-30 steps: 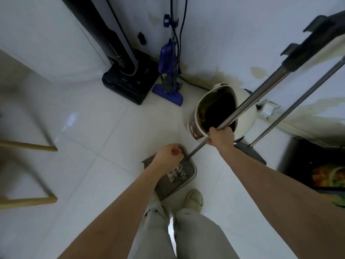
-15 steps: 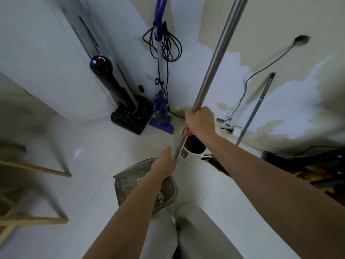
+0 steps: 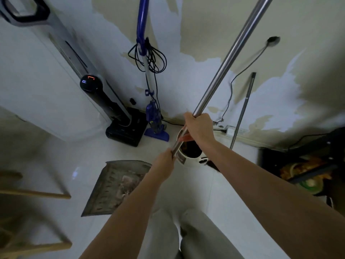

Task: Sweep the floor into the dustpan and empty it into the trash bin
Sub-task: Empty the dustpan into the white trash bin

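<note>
Both hands clamp a steel pole (image 3: 222,71) at centre: right hand (image 3: 199,128) above, left hand (image 3: 164,165) below | ribbed grey dustpan (image 3: 113,186) lower centre | round white trash bin (image 3: 190,156) beside it | label unreadable

Peeling wall (image 3: 214,34); glossy white tile floor (image 3: 56,156); dim light.

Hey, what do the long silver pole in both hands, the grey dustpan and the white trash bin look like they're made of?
Long silver pole: likely metal, brushed; a bright streak of light runs along it. Grey dustpan: probably matte plastic, dull, ridged and soiled; metal is possible. White trash bin: looks like smooth glossy plastic, though its wall is mostly hidden behind the right hand and left hand.
</note>
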`<action>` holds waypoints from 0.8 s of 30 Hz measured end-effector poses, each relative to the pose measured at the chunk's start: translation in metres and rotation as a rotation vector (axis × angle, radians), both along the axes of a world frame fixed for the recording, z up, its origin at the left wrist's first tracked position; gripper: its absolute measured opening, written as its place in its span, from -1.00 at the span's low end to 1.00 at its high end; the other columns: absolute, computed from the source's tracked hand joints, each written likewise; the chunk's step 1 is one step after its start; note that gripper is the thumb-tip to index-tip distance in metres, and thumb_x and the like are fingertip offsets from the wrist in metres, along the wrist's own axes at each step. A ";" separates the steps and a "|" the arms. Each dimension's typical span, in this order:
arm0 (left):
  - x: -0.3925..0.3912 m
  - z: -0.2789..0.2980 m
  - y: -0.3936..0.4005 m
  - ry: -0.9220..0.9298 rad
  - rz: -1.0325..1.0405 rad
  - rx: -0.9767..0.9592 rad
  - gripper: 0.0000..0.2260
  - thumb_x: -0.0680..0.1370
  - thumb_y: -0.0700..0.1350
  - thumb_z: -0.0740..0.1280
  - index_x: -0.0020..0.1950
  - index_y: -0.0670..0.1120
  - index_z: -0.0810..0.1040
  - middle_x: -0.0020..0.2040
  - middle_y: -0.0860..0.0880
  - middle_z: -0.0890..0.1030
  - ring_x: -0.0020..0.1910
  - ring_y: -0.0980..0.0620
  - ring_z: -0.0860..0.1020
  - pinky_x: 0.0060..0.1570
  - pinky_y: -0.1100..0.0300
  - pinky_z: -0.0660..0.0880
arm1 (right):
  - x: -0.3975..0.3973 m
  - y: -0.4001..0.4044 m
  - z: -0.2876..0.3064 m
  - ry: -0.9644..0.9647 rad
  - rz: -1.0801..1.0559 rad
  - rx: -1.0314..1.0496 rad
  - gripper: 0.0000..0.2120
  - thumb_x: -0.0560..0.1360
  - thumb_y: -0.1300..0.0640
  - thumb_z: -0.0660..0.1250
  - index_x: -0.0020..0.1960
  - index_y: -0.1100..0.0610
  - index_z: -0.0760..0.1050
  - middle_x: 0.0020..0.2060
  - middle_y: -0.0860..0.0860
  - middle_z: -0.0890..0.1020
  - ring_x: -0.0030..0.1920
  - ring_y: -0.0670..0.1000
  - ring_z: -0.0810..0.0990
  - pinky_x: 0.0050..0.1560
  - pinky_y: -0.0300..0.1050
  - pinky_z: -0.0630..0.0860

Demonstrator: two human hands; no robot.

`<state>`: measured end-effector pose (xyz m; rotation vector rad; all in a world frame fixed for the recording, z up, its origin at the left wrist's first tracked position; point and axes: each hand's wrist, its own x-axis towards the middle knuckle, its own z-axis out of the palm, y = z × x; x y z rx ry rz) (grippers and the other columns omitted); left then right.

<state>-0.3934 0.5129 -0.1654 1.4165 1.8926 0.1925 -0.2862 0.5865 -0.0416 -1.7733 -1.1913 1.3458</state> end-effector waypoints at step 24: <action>-0.012 0.014 0.075 -0.108 -0.915 0.072 -0.80 0.64 -0.07 0.18 0.15 -0.14 0.48 0.02 -0.14 0.61 -0.04 -0.11 0.57 0.04 -0.11 0.52 | 0.004 -0.026 -0.052 -0.176 -0.344 -0.111 -0.84 0.39 0.19 0.34 -0.33 0.22 0.46 -0.45 0.16 0.60 -0.41 0.14 0.65 -0.31 0.09 0.65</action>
